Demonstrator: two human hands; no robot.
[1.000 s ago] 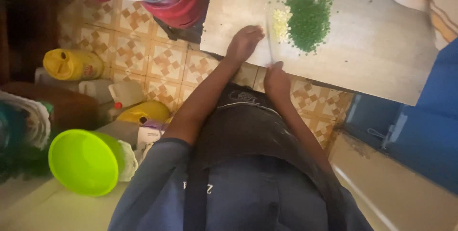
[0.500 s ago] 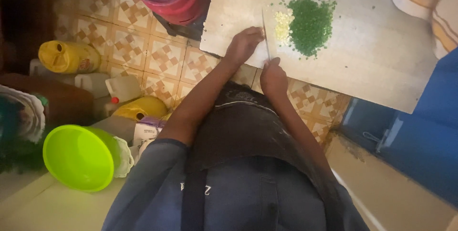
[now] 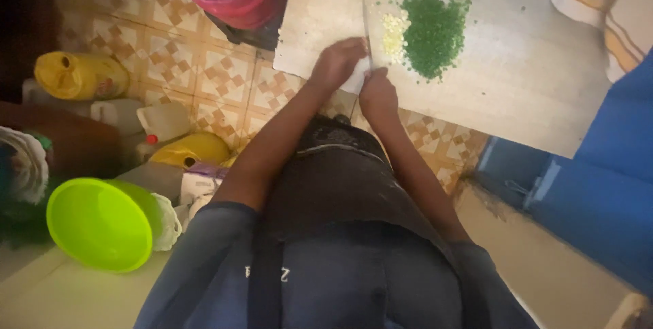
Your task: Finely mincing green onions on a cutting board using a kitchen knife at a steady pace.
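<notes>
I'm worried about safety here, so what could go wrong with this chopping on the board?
The left hand sits right beside the thin knife blade that the right hand holds, so a slip could likely nick a finger. The pile of chopped green herbs and pale chopped bits lie loose on the pale wooden cutting board, and a careless sweep might scatter them onto the patterned tile floor.

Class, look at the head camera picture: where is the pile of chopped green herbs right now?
The chopped green herbs lie on the pale cutting board, upper middle of the view, just right of the small whitish chopped pile and knife.
</notes>
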